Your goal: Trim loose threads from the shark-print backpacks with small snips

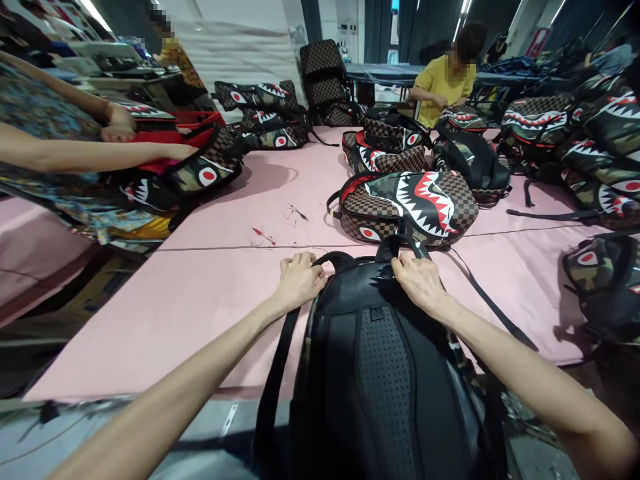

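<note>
A black backpack (336, 373) with a perforated back panel lies back side up in front of me, partly over the near table edge. My left hand (299, 283) is closed on a black shoulder strap (336, 259) at its top left. On the top right, the fingers of my right hand (419, 280) are closed round the other strap (416, 245), close to the top loop. Just beyond it rests a checkered backpack (373, 201) with a shark-mouth print and a red-ringed eye. The lower end of the black backpack runs out of view.
The pink table (220, 313) carries a red-handled tool (263, 235), a small dark tool (299, 212) and thread scraps. Several shark-print bags (600, 133) are piled at right. At left a co-worker's arms (100, 152) reach into a red-lined bag (200, 175); another person in yellow (445, 83) stands behind.
</note>
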{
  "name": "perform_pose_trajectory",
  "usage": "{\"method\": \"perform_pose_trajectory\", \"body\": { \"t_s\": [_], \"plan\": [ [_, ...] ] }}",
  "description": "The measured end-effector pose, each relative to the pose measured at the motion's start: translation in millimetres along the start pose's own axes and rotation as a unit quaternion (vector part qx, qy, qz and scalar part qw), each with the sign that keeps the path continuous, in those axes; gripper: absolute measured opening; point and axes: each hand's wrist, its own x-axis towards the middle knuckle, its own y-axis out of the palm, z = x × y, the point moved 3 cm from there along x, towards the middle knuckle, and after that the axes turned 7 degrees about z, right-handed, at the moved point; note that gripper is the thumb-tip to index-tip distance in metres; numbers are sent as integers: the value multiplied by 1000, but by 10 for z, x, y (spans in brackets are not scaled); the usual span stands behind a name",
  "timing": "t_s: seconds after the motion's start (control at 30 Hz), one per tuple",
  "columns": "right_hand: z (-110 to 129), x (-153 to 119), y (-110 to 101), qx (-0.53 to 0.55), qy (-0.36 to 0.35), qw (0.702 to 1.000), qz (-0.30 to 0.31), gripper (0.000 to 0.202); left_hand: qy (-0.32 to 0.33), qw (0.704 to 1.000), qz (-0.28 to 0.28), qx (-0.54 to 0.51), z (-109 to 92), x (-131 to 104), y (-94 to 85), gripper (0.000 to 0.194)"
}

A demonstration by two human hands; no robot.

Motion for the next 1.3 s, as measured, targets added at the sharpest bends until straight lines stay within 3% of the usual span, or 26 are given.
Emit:
{"method": "perform_pose_trajectory", "body": {
  "t_s": [0.13, 0.3, 0.5, 0.6, 0.67, 0.7, 0.8, 0.9, 1.07, 1.2, 1.3],
  "plan": [
    [234, 182, -66, 56, 4, 997, 55, 29, -67, 994, 26, -79, -59, -57, 131, 24],
    [469, 361, -11, 165, -10, 980, 107, 27, -54, 998, -19, -29, -179, -7, 160, 15],
    [452, 459, 133, 311, 10, 944, 110, 27, -20, 996, -46, -78, -95, -53, 132, 17],
    [413, 490, 202, 394, 14, 912, 109, 25, 66, 994, -87, -13, -217, -154, 89, 26],
    [399, 508, 247, 425, 18, 898, 111, 26, 135, 989, -67, -3, -340, -209, 96, 35],
    [394, 513, 266, 431, 21, 895, 111, 26, 132, 990, -38, -24, -376, -216, 109, 36],
    [393, 516, 304, 442, 32, 891, 103, 27, 4, 994, 40, -103, -384, -162, 146, 32],
    [397, 506, 317, 452, 41, 886, 97, 25, -99, 982, 59, -148, -332, -31, 157, 26],
    [401, 481, 312, 466, 42, 879, 94, 24, -189, 925, 107, -311, -198, 195, 253, 3],
    [400, 454, 323, 474, 46, 875, 88, 24, -210, 857, 99, -460, -165, 242, 324, 16],
    [399, 433, 338, 483, 53, 870, 82, 24, -203, 788, 71, -578, -178, 187, 346, 15]
  ]
}}
